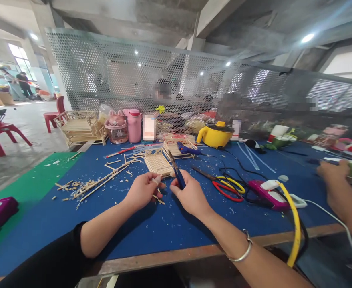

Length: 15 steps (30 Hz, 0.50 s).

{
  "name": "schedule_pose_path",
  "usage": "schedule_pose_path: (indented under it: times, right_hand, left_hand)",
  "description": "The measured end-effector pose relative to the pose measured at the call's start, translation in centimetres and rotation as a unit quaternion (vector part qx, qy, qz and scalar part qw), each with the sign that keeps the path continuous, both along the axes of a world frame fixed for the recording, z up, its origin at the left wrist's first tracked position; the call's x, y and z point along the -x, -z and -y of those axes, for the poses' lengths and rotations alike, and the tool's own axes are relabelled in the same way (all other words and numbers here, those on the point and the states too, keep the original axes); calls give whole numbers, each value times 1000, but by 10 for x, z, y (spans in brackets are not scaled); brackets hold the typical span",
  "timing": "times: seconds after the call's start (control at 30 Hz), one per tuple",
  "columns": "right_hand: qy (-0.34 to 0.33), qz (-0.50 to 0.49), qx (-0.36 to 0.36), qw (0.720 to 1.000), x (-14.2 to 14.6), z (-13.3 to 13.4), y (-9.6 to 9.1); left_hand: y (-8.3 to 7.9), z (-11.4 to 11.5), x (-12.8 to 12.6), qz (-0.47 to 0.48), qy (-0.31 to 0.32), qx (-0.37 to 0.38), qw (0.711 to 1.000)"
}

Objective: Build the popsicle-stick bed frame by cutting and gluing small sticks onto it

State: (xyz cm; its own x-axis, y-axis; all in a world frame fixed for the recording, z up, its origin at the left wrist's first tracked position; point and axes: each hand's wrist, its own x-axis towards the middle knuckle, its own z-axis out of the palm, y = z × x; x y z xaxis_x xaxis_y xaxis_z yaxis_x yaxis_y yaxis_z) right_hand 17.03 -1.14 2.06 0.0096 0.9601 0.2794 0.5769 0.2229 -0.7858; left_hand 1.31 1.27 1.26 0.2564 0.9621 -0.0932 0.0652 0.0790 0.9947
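My left hand point(142, 191) is closed in a pinch on a thin wooden stick point(158, 199) just above the blue table mat point(151, 228). My right hand point(190, 196) is wrapped round the blue handles of a pair of cutters point(177, 172), whose dark tip points up and away toward the stick's end. Right behind both hands lies a flat panel of glued sticks point(157, 163). Loose sticks and offcuts point(94, 185) are scattered to the left of my left hand.
Scissors with red and yellow handles point(224, 185), a pink device with cables point(267, 192) and a yellow cord point(294, 224) lie to the right. A blue glue gun point(188, 149), yellow pot point(214, 135), pink bottles point(133, 125) and stick models point(79, 127) stand behind. Another person's hand point(333, 172) rests at far right.
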Motion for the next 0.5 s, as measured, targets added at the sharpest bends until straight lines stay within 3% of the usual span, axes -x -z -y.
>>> schedule_pose_path:
  times: [0.17,0.3,0.5]
  right_hand:
    - [5,35,19,999,-10,-7,9]
    - [-7,42,8,999,-12,-10,13]
    - [-39,-2,-2,999,-3,-4,-3]
  left_hand:
    - [-3,-7,10,16,-59,-48,997]
    - [-3,-5,8,22,-51,-35,998]
    - [1,-2,2,33,-17,-5,999]
